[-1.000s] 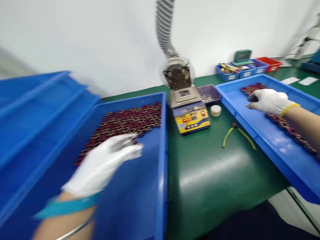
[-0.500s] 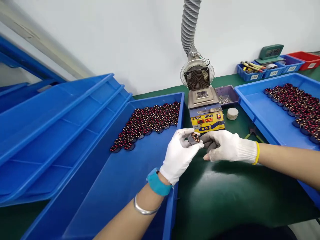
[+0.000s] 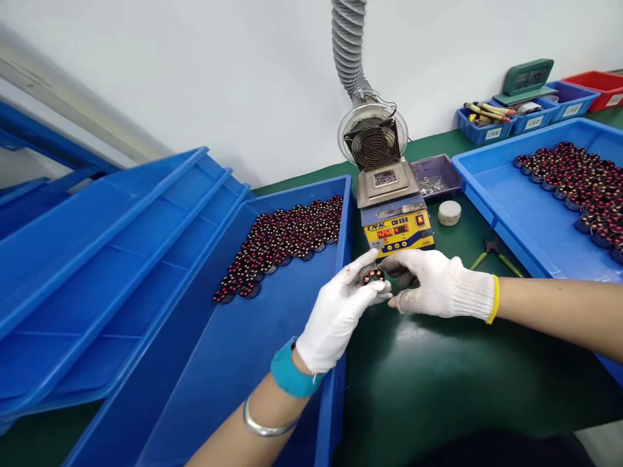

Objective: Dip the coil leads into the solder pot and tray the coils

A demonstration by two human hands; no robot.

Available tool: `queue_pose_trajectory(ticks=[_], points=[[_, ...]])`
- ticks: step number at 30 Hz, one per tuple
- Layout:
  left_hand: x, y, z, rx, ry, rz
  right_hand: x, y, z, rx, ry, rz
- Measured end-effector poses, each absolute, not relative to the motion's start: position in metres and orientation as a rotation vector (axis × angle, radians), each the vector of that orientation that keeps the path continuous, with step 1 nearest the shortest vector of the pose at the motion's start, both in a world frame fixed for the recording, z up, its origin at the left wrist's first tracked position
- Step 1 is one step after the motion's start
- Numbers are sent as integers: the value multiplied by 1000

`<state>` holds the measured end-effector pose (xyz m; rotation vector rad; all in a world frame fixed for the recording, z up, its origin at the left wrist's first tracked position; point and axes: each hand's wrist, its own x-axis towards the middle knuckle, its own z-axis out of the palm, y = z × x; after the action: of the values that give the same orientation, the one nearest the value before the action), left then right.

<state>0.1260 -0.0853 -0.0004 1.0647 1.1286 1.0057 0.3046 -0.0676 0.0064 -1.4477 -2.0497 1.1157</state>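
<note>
Pinched in the white-gloved left hand [image 3: 335, 311], one small round black part with copper-coloured spots [image 3: 373, 277] is held above a glossy green worktop [image 3: 413, 376]

Thumb and fingers press on the part in front of a boxy blue-and-yellow machine with lit red digits [image 3: 396, 230]. Beside it, the right hand [image 3: 433, 285], in white knit with a yellow cuff, curves its fingers; whether they touch the part or close on anything, I cannot tell. One blue plastic tray [image 3: 346, 220] of similar dark parts [image 3: 292, 233] stands to the left, another blue plastic tray [image 3: 496, 219] to the right. Should the glove cloth slip, the part could fall onto the worktop or strike the left tray's rim. Loose fibres might catch on it if both hands jerk apart. Reaching too far forward could knock the machine, perhaps hot
</note>
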Motion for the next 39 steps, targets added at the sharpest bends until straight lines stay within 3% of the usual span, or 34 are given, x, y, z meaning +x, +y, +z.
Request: queue_pose_trajectory(ticks=[16,25,33,39], points=[[128,-88,-6,1223,1306,1046,314,-73,13,-1430,-2227,627],[130,-90,-14,1521,1319,900,310,-66,4,-1366,-2051,1044],[133,-95,-18,2126,1434,1007,306,-69,-5,-1329,-1861,1175],[124,-91,-7,1899,1548,831,305,-71,-3,-1298,-1786,1125]])
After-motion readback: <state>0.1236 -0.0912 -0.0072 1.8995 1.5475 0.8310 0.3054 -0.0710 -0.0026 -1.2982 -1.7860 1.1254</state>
